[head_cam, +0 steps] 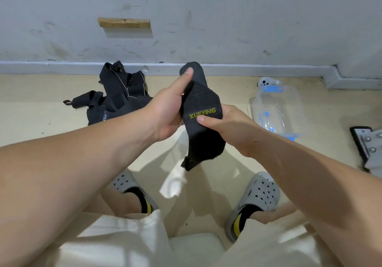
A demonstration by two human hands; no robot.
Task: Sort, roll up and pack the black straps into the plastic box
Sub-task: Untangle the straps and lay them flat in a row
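Head view. Floor (41,111) runs far to a grey skirting (248,69) under the wall; the skirting steps nearer at far right. Open floor at near left and between the grey clogs (258,196).

Black strap (203,134) is held up in mid-air at centre, with yellow XUEYING lettering facing the camera and its near end hanging loose. Left hand (167,111) grips its far part, thumb pressed up along the top end. Right hand (229,126) pinches it just below the lettering, thumb on front.

Pile of black straps (117,95) lies on the floor far left, touching the skirting. Plastic box (277,109) sits on the floor at right, well apart from the pile. Clear walls, blue clips; contents hard to read, possibly only its own lid parts. White gadget (265,82) lies just behind the box.
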